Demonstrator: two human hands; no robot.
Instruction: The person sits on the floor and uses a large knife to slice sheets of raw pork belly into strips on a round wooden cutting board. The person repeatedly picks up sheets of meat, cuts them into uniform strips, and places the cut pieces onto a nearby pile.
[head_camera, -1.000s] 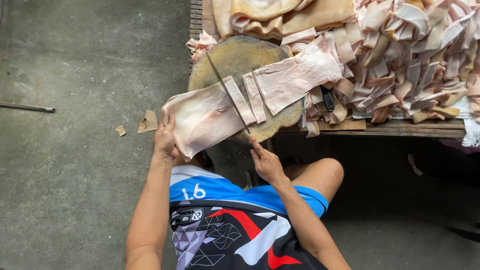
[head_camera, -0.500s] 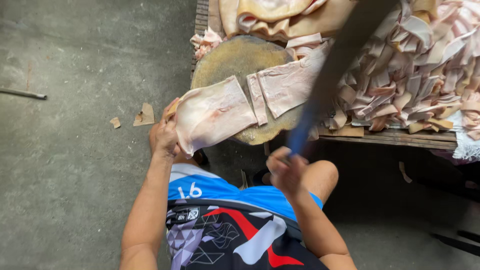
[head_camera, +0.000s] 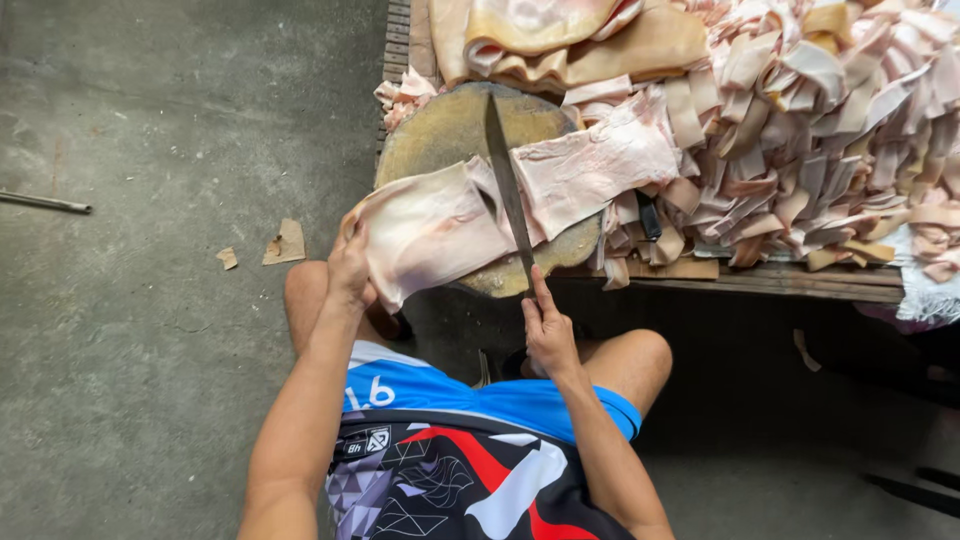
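- The right hand (head_camera: 548, 335) is wrapped around the handle of a long cleaver (head_camera: 507, 185), index finger stretched forward along the grip, with the dark blade lying flat down on the meat and pointing away from the person.
- The left hand (head_camera: 350, 268) grips the near-left edge of a pale slab of pork skin (head_camera: 425, 232), fingers curled under and over that edge, pinning it in place.
- That slab lies draped over the left half of a round wooden chopping block (head_camera: 450, 135), its near corner hanging off the block's rim towards the person's knee.
- The blade sits right at the slab's right edge, between it and a second pale piece (head_camera: 595, 170) that lies across the block's right side.
- Beyond and to the right of the block, a heap of cut strips (head_camera: 830, 130) is piled on a low wooden pallet (head_camera: 790, 280); larger yellowish folded sheets (head_camera: 570, 35) lie at the far side of the block.
- The person sits low with bare knees either side of the block, wearing blue shorts (head_camera: 470, 395).
- On the grey concrete floor (head_camera: 130, 330) to the left lie a few small cardboard scraps (head_camera: 285, 243) and, well apart, a thin metal rod (head_camera: 45, 202).
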